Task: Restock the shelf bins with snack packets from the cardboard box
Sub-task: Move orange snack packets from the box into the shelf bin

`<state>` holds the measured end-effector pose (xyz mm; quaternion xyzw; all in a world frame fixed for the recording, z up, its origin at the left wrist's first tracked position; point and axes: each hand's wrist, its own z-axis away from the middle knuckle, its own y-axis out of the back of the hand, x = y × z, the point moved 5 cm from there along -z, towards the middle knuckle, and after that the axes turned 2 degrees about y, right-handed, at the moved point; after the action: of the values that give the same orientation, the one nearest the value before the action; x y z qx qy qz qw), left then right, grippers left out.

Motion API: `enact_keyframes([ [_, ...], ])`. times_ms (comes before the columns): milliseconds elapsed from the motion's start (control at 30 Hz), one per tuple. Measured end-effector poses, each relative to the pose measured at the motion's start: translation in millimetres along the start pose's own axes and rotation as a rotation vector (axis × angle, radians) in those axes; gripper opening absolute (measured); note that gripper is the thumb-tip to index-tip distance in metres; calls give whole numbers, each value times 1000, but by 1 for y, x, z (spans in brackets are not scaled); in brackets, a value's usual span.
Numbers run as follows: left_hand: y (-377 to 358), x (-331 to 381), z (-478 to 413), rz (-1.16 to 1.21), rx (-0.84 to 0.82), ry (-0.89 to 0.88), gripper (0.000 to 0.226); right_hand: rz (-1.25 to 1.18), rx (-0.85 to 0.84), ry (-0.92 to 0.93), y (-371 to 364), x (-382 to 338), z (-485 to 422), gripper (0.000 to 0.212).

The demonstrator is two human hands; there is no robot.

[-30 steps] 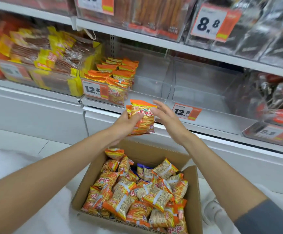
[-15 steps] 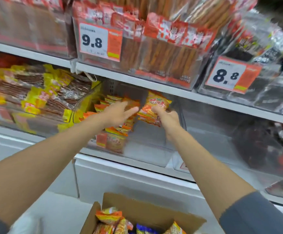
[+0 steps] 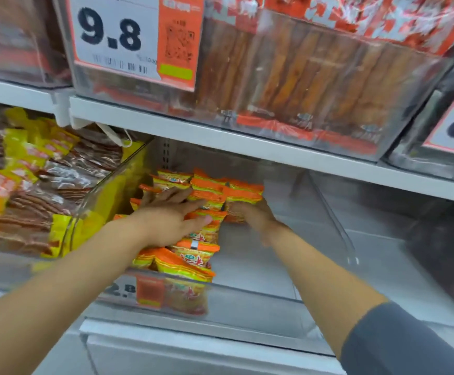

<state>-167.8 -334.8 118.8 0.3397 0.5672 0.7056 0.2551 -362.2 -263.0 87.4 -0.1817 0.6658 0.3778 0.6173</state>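
Packet stack (image 3: 243,195) now up in bin (image 3: 247,300): right hand (image 3: 252,216) grips it at pile's (image 3: 190,255) 1 o'clock, left hand (image 3: 166,223) flat, steadying; release next.

price tag 9.8 (image 3: 113,36) | yellow packs (image 3: 31,185) left | brown sticks (image 3: 301,77) above
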Motion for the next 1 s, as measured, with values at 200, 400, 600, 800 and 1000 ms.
enact_keyframes([
  [200,1,1,1,14,17,-2,64,91,277,58,23,-2,-4,84],
  [400,1,4,4,5,19,4,65,131,183,148,13,6,-2,74],
  [600,1,3,4,10,19,8,66,259,171,204,21,0,3,76],
  [800,1,2,3,23,17,6,64,262,201,231,18,-3,3,61],
  [1000,1,1,2,20,19,4,65,360,174,203,17,1,-1,58],
])
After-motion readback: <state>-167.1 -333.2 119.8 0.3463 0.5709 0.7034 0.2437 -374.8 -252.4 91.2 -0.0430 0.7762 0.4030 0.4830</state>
